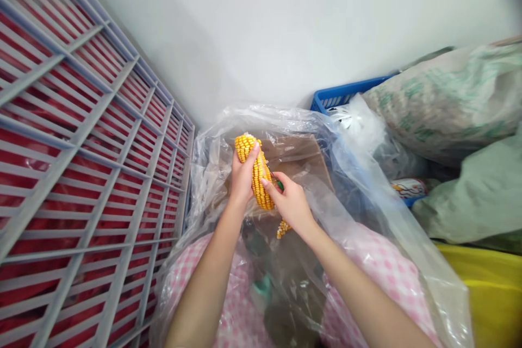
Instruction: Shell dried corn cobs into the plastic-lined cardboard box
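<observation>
My left hand (pixel 241 178) is closed round a cob of yellow corn (pixel 260 187), thumb along its upper side. The cob is held tilted, and a pale strip without kernels shows along its right side. My right hand (pixel 294 204) is closed on a small green-handled tool (pixel 279 184) with a thin dark shaft, pressed to that side of the cob. The hand hides most of the tool, so I cannot tell its exact kind. Loose corn kernels (pixel 282 228) show below my right hand, over the clear plastic sheet (pixel 228 125).
Grey slatted plastic crates (pixel 98 152) with red contents rise at the left. A white wall (pixel 261 27) stands ahead. On the right are a blue basket (pixel 354 87), a woven sack (pixel 448 98) and something yellow (pixel 485 288). Cardboard (pixel 302 157) lies under the plastic.
</observation>
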A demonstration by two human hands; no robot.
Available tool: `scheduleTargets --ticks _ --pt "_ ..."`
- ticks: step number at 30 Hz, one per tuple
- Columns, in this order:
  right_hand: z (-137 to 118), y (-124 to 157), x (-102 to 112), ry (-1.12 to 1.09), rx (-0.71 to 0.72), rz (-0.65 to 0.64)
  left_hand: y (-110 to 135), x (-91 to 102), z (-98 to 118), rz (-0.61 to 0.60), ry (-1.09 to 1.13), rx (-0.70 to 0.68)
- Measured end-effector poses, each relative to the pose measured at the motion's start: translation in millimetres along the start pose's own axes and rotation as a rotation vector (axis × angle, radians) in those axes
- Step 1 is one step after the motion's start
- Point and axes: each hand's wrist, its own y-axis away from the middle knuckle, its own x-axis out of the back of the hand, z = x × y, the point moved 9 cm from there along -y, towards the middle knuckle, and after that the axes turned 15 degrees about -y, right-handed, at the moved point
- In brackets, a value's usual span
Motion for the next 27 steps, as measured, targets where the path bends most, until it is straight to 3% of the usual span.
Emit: scheduleTargets --ticks 11,17,21,27 --pt "-1.9 0.8 0.4 0.062 0.054 0.02 -0.8 -1.1 -0.3 0.005 0.021 0.024" --pt "0.4 -1.7 2.0 -0.094 0.035 0.04 -1.5 1.1 0.9 0.0 0.021 0.022" --pt "7.0 -2.8 -1.5 -0.035 -0.025 0.031 -0.8 1.5 0.8 0.004 -0.009 0.015" --pt "5.3 -3.6 -3.0 0.06 -0.002 0.009 -0.7 -2.4 -4.1 -0.015 0.021 0.039"
